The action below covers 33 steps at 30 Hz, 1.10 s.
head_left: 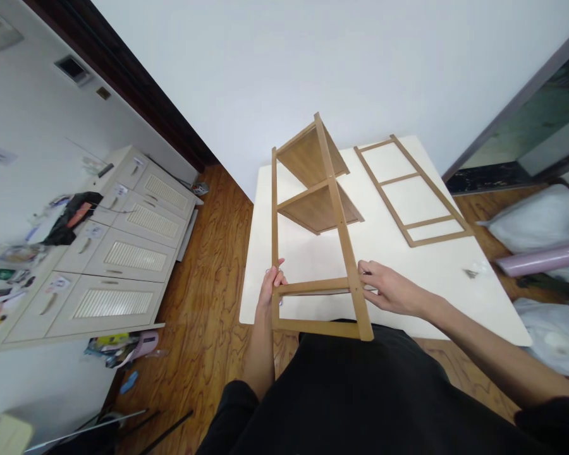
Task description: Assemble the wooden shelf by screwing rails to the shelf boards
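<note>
A partly built wooden shelf rack [344,243] stands tilted at the near part of the white table [308,253]. Its ladder-like side frame faces me, and two shelf boards [313,208] are joined to it; a third board at the lowest rail shows only edge-on. My left hand [269,284] is closed around the rack's left upright, close to the lower rail. At the right upright, by the same rail, my right hand [389,287] has its fingers pinched together; what they hold, if anything, is too small to make out.
A second wooden side frame [403,186] lies flat on the table's right side. Small metal hardware [470,273] rests near the right edge. A white cabinet [118,259] is at left, plastic-wrapped bundles [545,212] at right, and a wall behind the table.
</note>
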Tool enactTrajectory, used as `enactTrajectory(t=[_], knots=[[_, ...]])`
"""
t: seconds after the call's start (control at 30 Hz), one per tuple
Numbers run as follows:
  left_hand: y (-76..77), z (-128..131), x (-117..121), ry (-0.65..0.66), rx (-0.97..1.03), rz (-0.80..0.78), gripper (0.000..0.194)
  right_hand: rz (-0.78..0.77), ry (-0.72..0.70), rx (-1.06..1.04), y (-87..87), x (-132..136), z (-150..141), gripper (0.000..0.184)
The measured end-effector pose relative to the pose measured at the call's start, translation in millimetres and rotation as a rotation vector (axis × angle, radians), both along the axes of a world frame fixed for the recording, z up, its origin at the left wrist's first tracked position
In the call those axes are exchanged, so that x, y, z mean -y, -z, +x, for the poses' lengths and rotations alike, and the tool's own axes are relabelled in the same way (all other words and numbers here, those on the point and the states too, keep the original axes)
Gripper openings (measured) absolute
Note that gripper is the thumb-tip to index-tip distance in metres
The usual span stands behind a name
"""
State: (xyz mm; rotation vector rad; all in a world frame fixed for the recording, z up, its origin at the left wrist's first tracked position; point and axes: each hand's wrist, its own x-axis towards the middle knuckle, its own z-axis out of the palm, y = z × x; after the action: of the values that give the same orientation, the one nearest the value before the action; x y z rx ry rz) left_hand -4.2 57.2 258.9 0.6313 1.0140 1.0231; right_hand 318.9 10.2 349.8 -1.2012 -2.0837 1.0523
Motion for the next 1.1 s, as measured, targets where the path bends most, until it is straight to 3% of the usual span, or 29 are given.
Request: enactTrajectory(t=[0.1, 0.23, 0.47, 0.67, 0.87, 1.1], knots=[[28.6, -3, 3, -0.002, -0.019, -0.014, 0.052, 0.086, -0.1, 0.191, -13.0, -2, -13, 0.023], [63.5, 4, 9, 0.042, -0.049, -0.076, 0.056, 0.13, -0.183, 0.293, -24.0, -7, -24, 0.023], [121.1, 29, 13, 0.09, 0.192, -0.2, 0.072, 0.193, -0.206, 0.508, -17.9, -12, -34, 0.021], [161.2, 67, 18, 0.24, -0.239, -0.111, 0.074, 0.246, -0.256, 0.677, 9.2, -15, -48, 0.019], [174.6, 83, 9, 0.253, -0.549, -0.057, 0.043, 0.232, -0.302, 0.771, 38.8, -15, -53, 0.02], [164.1, 84, -5, 0.349, -0.843, -0.036, 0.025, 0.177, -0.311, 0.775, 61.1, -11, -50, 0.016]])
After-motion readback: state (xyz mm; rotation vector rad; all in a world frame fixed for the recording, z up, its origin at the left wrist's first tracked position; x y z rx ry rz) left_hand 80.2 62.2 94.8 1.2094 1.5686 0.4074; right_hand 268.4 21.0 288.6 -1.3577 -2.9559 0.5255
